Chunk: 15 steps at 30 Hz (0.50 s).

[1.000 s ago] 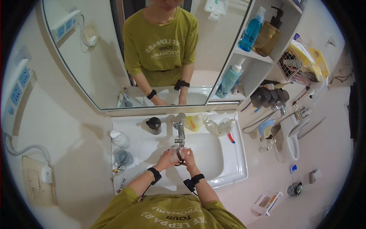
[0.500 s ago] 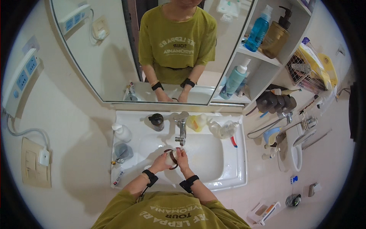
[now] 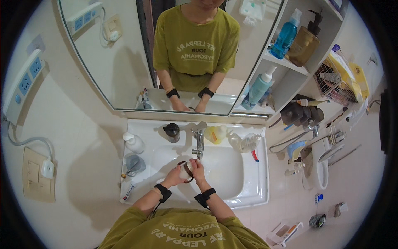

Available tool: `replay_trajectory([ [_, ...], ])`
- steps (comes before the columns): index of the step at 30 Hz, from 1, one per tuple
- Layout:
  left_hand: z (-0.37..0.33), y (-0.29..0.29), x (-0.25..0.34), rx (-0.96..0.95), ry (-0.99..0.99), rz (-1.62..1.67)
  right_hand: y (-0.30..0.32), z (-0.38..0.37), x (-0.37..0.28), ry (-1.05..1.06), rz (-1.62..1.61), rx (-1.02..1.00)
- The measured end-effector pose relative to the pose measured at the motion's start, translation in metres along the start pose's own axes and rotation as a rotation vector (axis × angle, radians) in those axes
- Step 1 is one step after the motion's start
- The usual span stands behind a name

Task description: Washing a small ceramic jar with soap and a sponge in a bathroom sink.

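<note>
My left hand (image 3: pixel 173 178) and my right hand (image 3: pixel 198 171) are close together above the white washbasin (image 3: pixel 257 195), just in front of the metal faucet (image 3: pixel 200 140). Between them they hold a small whitish object with a dark brown curved band (image 3: pixel 188 169), which looks like a rim or strap. Its exact kind cannot be made out. The left fingers wrap its left side, while the right fingers press on its right side near the spout. Parts of the object are hidden by my fingers. Whether water runs from the spout is unclear.
Along the basin's back stand a dark bottle (image 3: pixel 171 133), a yellowish bottle (image 3: pixel 215 134) and a clear pump bottle (image 3: pixel 250 143). A white pump bottle (image 3: pixel 133 143), a grey cup (image 3: pixel 135 164) and a tube (image 3: pixel 128 192) line the left. A mirror (image 3: pixel 124 74) and shelf (image 3: pixel 286 62) rise behind.
The view has shifted slightly. Both hands stay on the banded object below the faucet, in nearly the same pose.
</note>
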<state>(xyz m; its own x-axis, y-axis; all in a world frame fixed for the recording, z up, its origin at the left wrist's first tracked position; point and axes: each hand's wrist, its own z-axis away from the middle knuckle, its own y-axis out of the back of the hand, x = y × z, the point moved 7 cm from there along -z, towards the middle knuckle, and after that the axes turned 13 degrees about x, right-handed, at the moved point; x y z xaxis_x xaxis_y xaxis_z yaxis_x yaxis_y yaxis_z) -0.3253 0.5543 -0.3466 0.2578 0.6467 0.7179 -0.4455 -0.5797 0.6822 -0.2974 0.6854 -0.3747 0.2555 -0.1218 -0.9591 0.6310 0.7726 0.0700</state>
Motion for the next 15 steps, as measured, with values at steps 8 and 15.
replay_trajectory([
  [8, -0.001, 0.005, 0.005, -0.013, 0.019, -0.002, 0.0, -0.001, 0.001, -0.032, -0.08, -0.001],
  [15, -0.003, 0.0, -0.013, 0.0, -0.062, -0.013, 0.003, 0.01, -0.017, -0.169, -0.142, -0.321],
])
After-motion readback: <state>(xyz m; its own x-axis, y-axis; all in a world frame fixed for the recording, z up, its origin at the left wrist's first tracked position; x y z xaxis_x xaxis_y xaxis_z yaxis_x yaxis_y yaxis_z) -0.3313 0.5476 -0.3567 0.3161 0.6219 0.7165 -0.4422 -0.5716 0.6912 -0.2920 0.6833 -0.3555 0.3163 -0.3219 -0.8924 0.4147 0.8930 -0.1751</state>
